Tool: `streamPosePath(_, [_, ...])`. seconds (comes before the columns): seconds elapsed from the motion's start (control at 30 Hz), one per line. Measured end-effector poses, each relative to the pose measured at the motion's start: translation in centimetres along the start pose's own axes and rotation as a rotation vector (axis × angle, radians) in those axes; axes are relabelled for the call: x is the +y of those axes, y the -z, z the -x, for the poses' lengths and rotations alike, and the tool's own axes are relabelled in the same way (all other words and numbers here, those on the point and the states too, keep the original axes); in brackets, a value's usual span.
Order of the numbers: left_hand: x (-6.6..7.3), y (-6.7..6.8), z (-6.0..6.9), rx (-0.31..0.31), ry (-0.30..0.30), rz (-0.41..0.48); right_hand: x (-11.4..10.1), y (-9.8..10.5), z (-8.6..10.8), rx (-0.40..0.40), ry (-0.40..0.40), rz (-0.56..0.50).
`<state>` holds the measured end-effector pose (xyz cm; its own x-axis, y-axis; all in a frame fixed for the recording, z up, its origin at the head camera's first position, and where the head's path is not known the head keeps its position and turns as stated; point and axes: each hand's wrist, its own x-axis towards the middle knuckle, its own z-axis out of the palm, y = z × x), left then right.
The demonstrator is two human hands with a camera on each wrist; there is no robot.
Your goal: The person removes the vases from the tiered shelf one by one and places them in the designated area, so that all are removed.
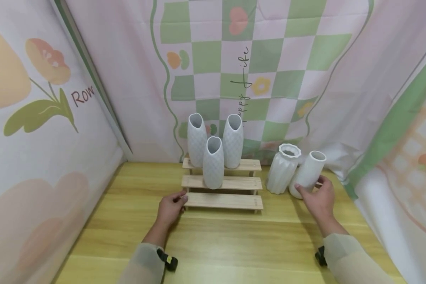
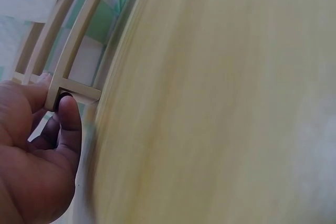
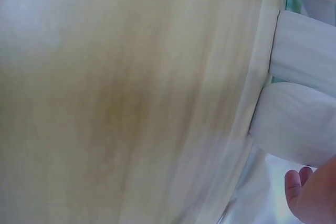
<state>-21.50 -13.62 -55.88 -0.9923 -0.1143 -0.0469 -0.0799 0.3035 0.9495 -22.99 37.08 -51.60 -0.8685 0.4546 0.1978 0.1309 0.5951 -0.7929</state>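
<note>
My left hand [image 1: 171, 209] pinches the left end of the lowest step of a three-step wooden stand [image 1: 223, 201]; the left wrist view shows the thumb and fingers of the hand [image 2: 42, 156] at the corner of the wooden frame [image 2: 79, 88]. My right hand [image 1: 319, 199] grips the lower part of a smooth white vase [image 1: 308, 173], which leans slightly to the right. In the right wrist view this vase [image 3: 294, 121] is beside the hand [image 3: 315, 190]. Just left of it is a fluted white vase [image 1: 282, 169] with a wavy rim.
Two textured white vases [image 1: 197, 142] [image 1: 233, 142] stand on the top step, and a third textured vase [image 1: 213, 165] on the middle step. Printed curtains [image 1: 135, 79] hang behind and at both sides of the wooden table [image 1: 220, 244].
</note>
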Motion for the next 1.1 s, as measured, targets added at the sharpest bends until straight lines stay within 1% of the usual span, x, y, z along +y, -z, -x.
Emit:
streamPosePath(0.1, [-0.1, 0.0, 0.0, 0.003, 0.004, 0.007, 0.0, 0.1, 0.4, 0.01, -0.001, -0.012])
streamPosePath(0.3, [-0.2, 0.0, 0.1, -0.004, 0.016, 0.026, 0.3, 0.3, 1.2, 0.044, -0.03, -0.021])
streamPosePath(0.4, [-0.1, 0.1, 0.1, -0.001, 0.015, 0.024, 0.2, 0.4, 1.6, 0.062, -0.027, -0.018])
streamPosePath(0.63, [0.3, 0.3, 0.3, -0.002, -0.008, -0.02, -1.0, 0.1, 2.8, 0.126, 0.034, -0.028])
streamPosePath(0.83, [0.3, 0.3, 0.2, -0.002, -0.013, -0.019, -2.3, -0.4, 3.8, 0.167, 0.062, -0.059])
streamPosePath(0.93, [0.2, 0.3, 0.2, -0.004, -0.021, -0.02, -2.7, -0.7, 4.0, 0.185, 0.093, -0.097])
streamPosePath(1.1, [0.4, 0.2, 0.2, -0.006, -0.012, -0.018, -3.2, -1.1, 4.3, 0.192, 0.131, -0.147])
